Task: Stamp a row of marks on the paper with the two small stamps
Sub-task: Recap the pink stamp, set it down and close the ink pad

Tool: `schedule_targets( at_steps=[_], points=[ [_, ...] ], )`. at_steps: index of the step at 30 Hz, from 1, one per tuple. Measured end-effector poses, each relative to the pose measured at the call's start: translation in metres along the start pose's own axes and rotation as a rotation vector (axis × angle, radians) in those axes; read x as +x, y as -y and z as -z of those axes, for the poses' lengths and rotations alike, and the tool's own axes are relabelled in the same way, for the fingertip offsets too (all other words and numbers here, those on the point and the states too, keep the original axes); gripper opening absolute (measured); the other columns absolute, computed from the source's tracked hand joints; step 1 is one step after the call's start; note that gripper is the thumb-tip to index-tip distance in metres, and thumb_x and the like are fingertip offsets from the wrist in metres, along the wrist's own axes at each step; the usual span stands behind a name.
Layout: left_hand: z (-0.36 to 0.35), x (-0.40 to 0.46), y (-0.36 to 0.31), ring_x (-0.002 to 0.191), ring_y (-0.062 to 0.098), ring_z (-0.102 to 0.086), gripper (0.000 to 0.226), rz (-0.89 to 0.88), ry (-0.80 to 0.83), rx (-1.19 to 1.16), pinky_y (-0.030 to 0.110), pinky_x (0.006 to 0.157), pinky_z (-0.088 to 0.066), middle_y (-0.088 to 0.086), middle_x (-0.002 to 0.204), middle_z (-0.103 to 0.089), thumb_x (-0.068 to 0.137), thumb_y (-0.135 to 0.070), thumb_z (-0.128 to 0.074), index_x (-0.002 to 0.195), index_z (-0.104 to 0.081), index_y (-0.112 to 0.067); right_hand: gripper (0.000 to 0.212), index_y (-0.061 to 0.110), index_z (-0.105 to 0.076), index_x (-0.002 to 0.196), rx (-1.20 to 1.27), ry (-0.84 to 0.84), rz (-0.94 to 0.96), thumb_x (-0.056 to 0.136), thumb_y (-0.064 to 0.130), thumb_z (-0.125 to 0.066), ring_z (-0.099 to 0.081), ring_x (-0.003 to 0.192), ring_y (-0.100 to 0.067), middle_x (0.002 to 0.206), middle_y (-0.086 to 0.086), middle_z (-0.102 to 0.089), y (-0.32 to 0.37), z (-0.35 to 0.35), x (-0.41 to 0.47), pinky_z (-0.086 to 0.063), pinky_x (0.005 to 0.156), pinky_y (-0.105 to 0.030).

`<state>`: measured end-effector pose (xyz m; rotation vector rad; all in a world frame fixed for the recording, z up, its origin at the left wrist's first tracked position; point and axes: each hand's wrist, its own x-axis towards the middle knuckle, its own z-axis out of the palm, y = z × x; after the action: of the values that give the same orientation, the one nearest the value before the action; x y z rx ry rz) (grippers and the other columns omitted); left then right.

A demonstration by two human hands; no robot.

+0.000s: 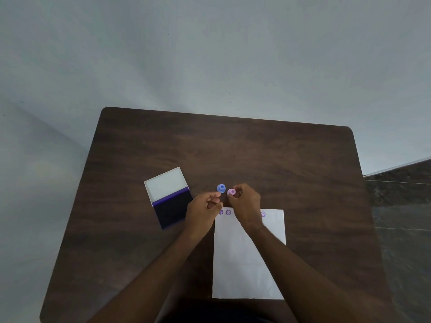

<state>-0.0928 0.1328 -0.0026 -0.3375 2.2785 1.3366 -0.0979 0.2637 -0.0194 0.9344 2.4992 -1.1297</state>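
Note:
A white sheet of paper (247,264) lies on the dark wooden table (256,155), with a row of purple marks (228,212) along its far edge, partly hidden by my right hand. The blue stamp (221,188) stands upright on the table just beyond the paper. My left hand (203,213) has its fingertips right at the stamp's near side, fingers loosely apart and not wrapped around it. My right hand (246,203) pinches the pink stamp (231,191), which sits right beside the blue one.
An open ink pad (172,208) with a dark purple surface lies to the left of my left hand, its white lid (165,185) folded back. Bare tabletop stretches beyond the stamps and to the right of the paper.

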Motion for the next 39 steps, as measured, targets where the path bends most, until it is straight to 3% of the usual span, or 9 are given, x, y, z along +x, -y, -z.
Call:
schedule_targets(
  at_steps=[5, 10, 12, 16, 22, 29, 33, 36, 39],
  points=[
    [0.001, -0.002, 0.001, 0.096, 0.011, -0.068, 0.031, -0.006, 0.002, -0.005, 0.022, 0.086, -0.053, -0.002, 0.110, -0.072, 0.087, -0.015, -0.070, 0.118, -0.067, -0.017, 0.022, 0.014, -0.066, 0.093, -0.018, 0.003, 0.004, 0.090, 0.035, -0.063, -0.060, 0.071, -0.013, 0.089, -0.004, -0.071, 0.000, -0.001, -0.001, -0.042, 0.064, -0.017],
    [0.014, -0.006, 0.009, 0.092, 0.003, -0.065, 0.029, 0.002, -0.027, -0.058, 0.013, 0.077, -0.048, -0.008, 0.107, -0.070, 0.090, -0.017, -0.067, 0.118, -0.066, -0.020, 0.036, 0.016, -0.058, 0.123, 0.019, -0.071, 0.058, 0.089, 0.026, -0.065, -0.063, 0.099, -0.018, 0.117, -0.004, -0.065, 0.005, 0.004, -0.009, -0.050, 0.088, -0.027],
    [0.025, -0.007, 0.015, 0.093, 0.001, -0.063, 0.027, 0.018, -0.061, -0.091, 0.015, 0.078, -0.050, -0.011, 0.106, -0.068, 0.091, -0.018, -0.065, 0.118, -0.066, -0.021, 0.039, 0.014, -0.057, 0.125, 0.036, -0.096, 0.131, 0.088, 0.018, -0.066, -0.063, 0.099, -0.018, 0.117, -0.006, -0.064, 0.014, 0.005, -0.013, -0.052, 0.093, -0.030],
    [0.046, -0.008, 0.029, 0.095, 0.006, -0.065, 0.026, 0.086, -0.135, -0.212, 0.032, 0.091, -0.055, -0.008, 0.103, -0.069, 0.090, -0.016, -0.066, 0.116, -0.067, -0.020, 0.037, 0.011, -0.062, 0.120, 0.023, -0.002, 0.323, 0.084, 0.003, -0.066, -0.059, 0.085, -0.009, 0.100, -0.005, -0.066, 0.039, 0.000, -0.018, -0.050, 0.086, -0.021],
    [0.075, -0.010, 0.043, 0.095, 0.015, -0.067, 0.024, 0.069, -0.212, -0.378, 0.030, 0.082, -0.057, 0.002, 0.101, -0.071, 0.090, -0.009, -0.066, 0.113, -0.068, -0.013, 0.033, 0.012, -0.064, 0.112, 0.008, 0.034, 0.499, 0.082, -0.002, -0.059, -0.057, 0.075, -0.009, 0.082, -0.001, -0.062, 0.066, -0.024, -0.026, -0.050, 0.076, -0.022],
    [0.095, -0.008, 0.062, 0.096, 0.015, -0.066, 0.023, 0.100, -0.292, -0.437, 0.036, 0.084, -0.057, 0.002, 0.103, -0.071, 0.091, -0.012, -0.065, 0.112, -0.067, -0.020, 0.024, 0.009, -0.063, 0.111, -0.065, 0.152, 0.434, 0.087, 0.006, -0.061, -0.061, 0.091, -0.018, 0.103, -0.008, -0.067, 0.082, -0.045, -0.029, -0.052, 0.084, -0.027],
    [0.103, -0.007, 0.070, 0.101, 0.012, -0.064, 0.024, 0.138, -0.350, -0.486, 0.035, 0.087, -0.056, -0.007, 0.106, -0.068, 0.093, -0.015, -0.062, 0.116, -0.066, -0.018, 0.028, 0.008, -0.061, 0.119, -0.176, 0.251, 0.373, 0.091, 0.012, -0.060, -0.058, 0.107, -0.018, 0.117, -0.006, -0.062, 0.088, -0.055, -0.025, -0.037, 0.085, -0.018],
    [0.107, -0.003, 0.072, 0.106, 0.012, -0.064, 0.033, 0.169, -0.373, -0.513, 0.032, 0.089, -0.055, -0.002, 0.117, -0.068, 0.093, -0.016, -0.062, 0.125, -0.062, -0.016, 0.027, 0.010, -0.063, 0.116, -0.185, 0.252, 0.382, 0.090, 0.013, -0.060, -0.058, 0.104, -0.017, 0.115, -0.006, -0.063, 0.089, -0.062, -0.021, -0.039, 0.082, -0.018],
    [0.111, 0.004, 0.070, 0.103, 0.008, -0.063, 0.038, 0.188, -0.408, -0.501, 0.023, 0.080, -0.054, -0.004, 0.119, -0.066, 0.092, -0.012, -0.060, 0.129, -0.058, -0.016, 0.018, 0.015, -0.067, 0.104, -0.171, 0.280, 0.381, 0.087, 0.017, -0.061, -0.062, 0.096, -0.014, 0.101, 0.001, -0.065, 0.091, -0.066, -0.014, -0.042, 0.073, -0.018]
  ],
)
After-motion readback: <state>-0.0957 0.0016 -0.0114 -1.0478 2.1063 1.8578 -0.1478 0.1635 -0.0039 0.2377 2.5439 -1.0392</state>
